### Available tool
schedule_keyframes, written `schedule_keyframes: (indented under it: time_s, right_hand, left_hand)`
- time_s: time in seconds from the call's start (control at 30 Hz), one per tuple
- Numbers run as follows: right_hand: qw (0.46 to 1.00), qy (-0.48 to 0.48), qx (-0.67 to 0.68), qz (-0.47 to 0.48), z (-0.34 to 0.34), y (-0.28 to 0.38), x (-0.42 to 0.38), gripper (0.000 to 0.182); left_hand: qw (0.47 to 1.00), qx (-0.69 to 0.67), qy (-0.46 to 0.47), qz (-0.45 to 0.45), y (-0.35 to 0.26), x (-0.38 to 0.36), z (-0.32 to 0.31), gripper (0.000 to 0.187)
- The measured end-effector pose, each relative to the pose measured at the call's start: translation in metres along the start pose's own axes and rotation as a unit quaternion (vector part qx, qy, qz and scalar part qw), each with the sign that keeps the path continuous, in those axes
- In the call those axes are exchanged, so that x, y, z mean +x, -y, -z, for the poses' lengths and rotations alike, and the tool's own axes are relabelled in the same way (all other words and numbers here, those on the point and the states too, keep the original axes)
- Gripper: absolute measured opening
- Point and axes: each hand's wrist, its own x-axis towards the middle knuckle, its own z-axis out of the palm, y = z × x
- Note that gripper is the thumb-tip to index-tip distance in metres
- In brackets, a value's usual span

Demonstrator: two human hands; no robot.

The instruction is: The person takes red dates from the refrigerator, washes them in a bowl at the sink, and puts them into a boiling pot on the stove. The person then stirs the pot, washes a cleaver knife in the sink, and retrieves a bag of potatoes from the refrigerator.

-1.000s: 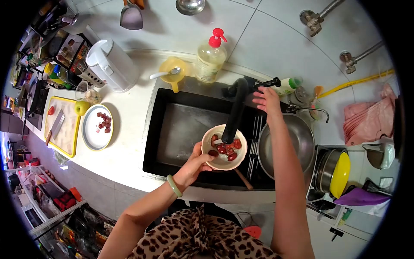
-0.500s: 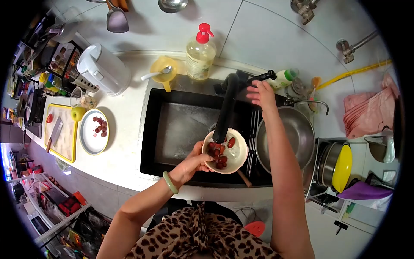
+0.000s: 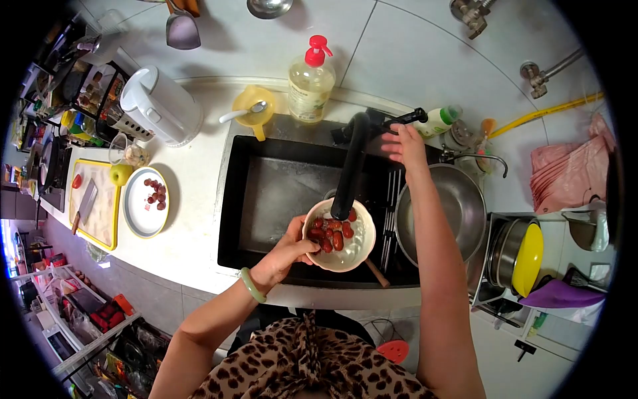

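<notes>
My left hand [image 3: 290,251], with a pale green bangle at its wrist, is closed on the rim of a cream bowl [image 3: 359,249], thumb inside the edge. Water and several oval red dates [image 3: 329,233] are in the bowl. The black faucet [image 3: 352,163] ends right over it, above the black sink [image 3: 229,219]. My right hand [image 3: 409,147] is raised behind the sink with its fingers apart. Its fingertips are right at the faucet's black lever [image 3: 413,116].
A steel pan [image 3: 455,206] and black rack [image 3: 391,206] occupy the sink's right side. Leftward are a plate [image 3: 141,216] of grapes, an apple [image 3: 121,175], a cutting board [image 3: 100,216] with a knife, and a white kettle [image 3: 159,110]. A soap bottle [image 3: 310,90] stands behind.
The bowl in my left hand has moved slightly left and toward me, and the dates inside have shifted. My right hand stays by the lever.
</notes>
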Motion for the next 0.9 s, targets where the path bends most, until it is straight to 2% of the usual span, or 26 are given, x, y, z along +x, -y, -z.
schedule_keyframes:
  time_s: [0.13, 0.6, 0.73, 0.8, 0.87, 0.9]
  right_hand:
    - [1.000, 0.002, -0.003, 0.004, 0.000, -0.002, 0.002, 0.037]
    - [1.000, -0.012, 0.025, -0.001, -0.001, -0.006, -0.001, 0.040]
    - [0.993, -0.013, 0.088, -0.079, 0.004, -0.035, -0.014, 0.041]
    - [0.999, -0.040, 0.004, 0.018, 0.000, -0.039, -0.043, 0.036]
    - [0.985, -0.010, -0.054, 0.161, -0.011, -0.029, -0.095, 0.028]
    - [0.976, 0.022, -0.034, 0.214, -0.025, -0.024, -0.122, 0.021]
  left_hand:
    - [0.999, -0.014, -0.017, -0.032, -0.007, -0.001, 0.002, 0.067]
    - [0.997, -0.026, -0.049, -0.052, -0.015, 0.007, 0.011, 0.064]
    - [0.997, -0.027, -0.051, -0.053, -0.011, 0.003, 0.014, 0.063]
    - [0.997, -0.024, -0.056, -0.053, -0.008, -0.001, 0.017, 0.062]
    - [0.996, -0.019, -0.063, -0.053, -0.002, -0.002, 0.021, 0.061]
    - [0.996, -0.020, -0.065, -0.056, 0.000, -0.003, 0.021, 0.061]
